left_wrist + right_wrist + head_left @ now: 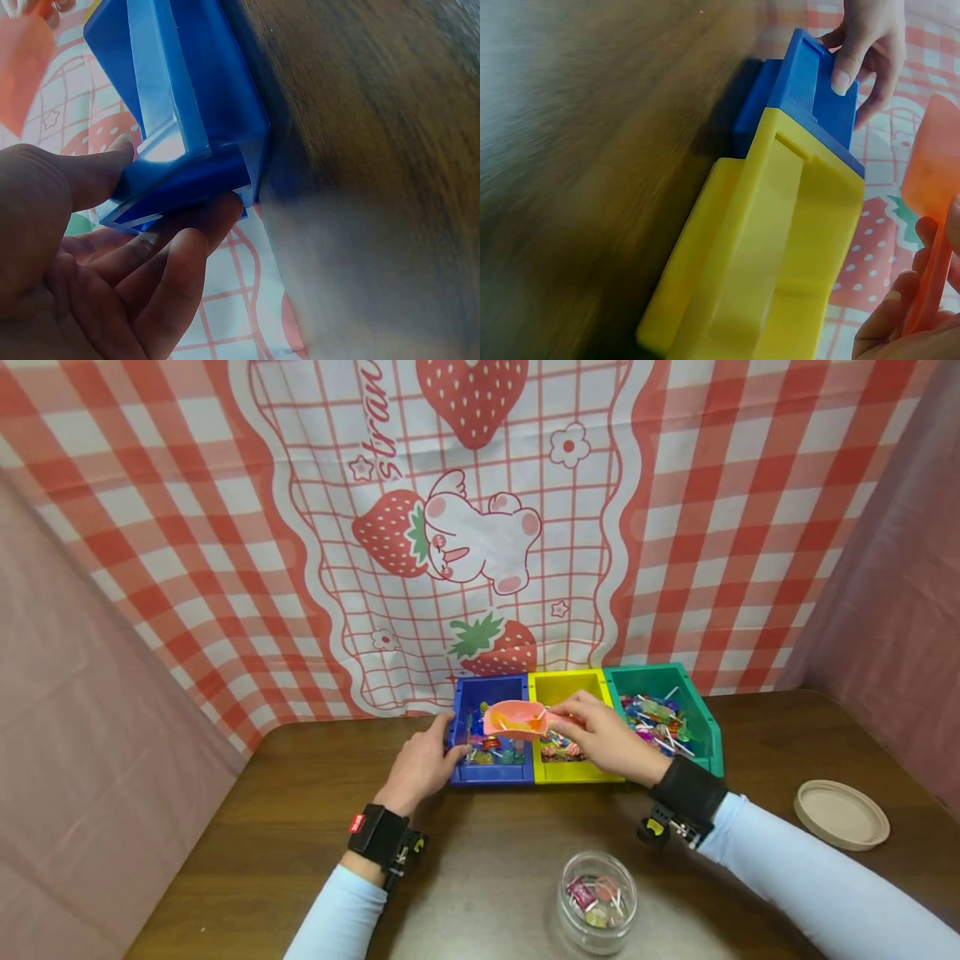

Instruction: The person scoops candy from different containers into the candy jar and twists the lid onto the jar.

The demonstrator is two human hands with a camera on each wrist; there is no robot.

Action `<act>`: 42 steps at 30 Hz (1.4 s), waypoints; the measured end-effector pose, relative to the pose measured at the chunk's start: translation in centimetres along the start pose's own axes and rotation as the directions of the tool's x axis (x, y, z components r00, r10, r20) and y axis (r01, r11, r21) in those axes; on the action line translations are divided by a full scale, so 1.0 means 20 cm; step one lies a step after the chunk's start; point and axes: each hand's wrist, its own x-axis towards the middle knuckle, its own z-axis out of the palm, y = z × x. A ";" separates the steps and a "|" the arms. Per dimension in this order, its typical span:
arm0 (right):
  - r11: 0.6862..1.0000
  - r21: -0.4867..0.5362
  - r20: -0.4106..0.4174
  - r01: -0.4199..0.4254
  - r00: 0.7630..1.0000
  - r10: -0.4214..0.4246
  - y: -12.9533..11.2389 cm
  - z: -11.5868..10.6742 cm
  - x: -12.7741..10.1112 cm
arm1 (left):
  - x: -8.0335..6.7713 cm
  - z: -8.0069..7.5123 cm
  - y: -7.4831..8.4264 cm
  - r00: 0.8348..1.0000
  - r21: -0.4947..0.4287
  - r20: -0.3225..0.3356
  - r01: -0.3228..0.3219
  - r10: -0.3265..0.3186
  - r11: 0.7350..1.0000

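My left hand (420, 763) grips the left side wall of a blue bin (491, 774), thumb at the rim. The left wrist view shows the fingers (187, 262) below the wall's edge. By its handle, my right hand (609, 739) holds an orange-pink scoop (508, 707) with yellow-orange candy and a white stick in it. The scoop is above the blue bin, near its border with a yellow bin (573, 772). Wrapped candies lie in the blue bin, lollipops in the yellow one, both partly hidden by the scoop and right hand.
A green bin (711, 735) with wrapped lollipops adjoins the yellow one on the right. Nearer on the wooden table (480, 868) stands a clear jar (576, 928) holding several candies. A round beige lid (842, 815) lies at right. Behind the bins hangs a strawberry-print cloth (690, 527).
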 end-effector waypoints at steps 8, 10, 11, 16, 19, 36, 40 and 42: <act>0.999 -0.024 0.051 0.042 0.998 -0.041 -0.01 -0.09 -0.20 | 0.00 0.00 0.01 1.000 0.004 0.001 0.023 -0.023 1.000; 0.998 -0.037 0.055 0.045 0.998 -0.043 -0.02 -0.10 -0.25 | 0.00 0.00 0.01 1.000 0.004 0.002 0.021 -0.021 1.000; 0.998 -0.047 0.054 0.052 0.997 -0.049 -0.03 -0.11 -0.27 | 0.01 0.01 0.01 1.000 0.002 0.005 0.020 -0.020 1.000; 0.983 -0.104 0.040 0.150 0.988 -0.147 -0.06 -0.14 -0.39 | 0.01 0.02 0.01 1.000 -0.003 0.008 0.015 -0.015 1.000; 0.971 -0.101 0.027 0.217 0.976 -0.216 -0.08 -0.15 -0.46 | 0.00 0.02 0.02 1.000 -0.007 0.013 0.028 -0.028 1.000; 0.903 -0.111 0.056 0.415 0.910 -0.412 -0.03 -0.29 -0.80 | -0.01 0.02 0.01 0.999 0.003 0.013 0.036 -0.036 0.999; 0.885 -0.135 0.076 0.445 0.895 -0.439 -0.04 -0.31 -0.81 | -0.01 0.01 0.01 0.999 -0.012 0.021 0.050 -0.050 0.999; 0.877 -0.142 0.086 0.459 0.888 -0.451 -0.05 -0.33 -0.81 | 0.00 0.01 0.01 0.999 -0.015 0.027 0.047 -0.046 0.999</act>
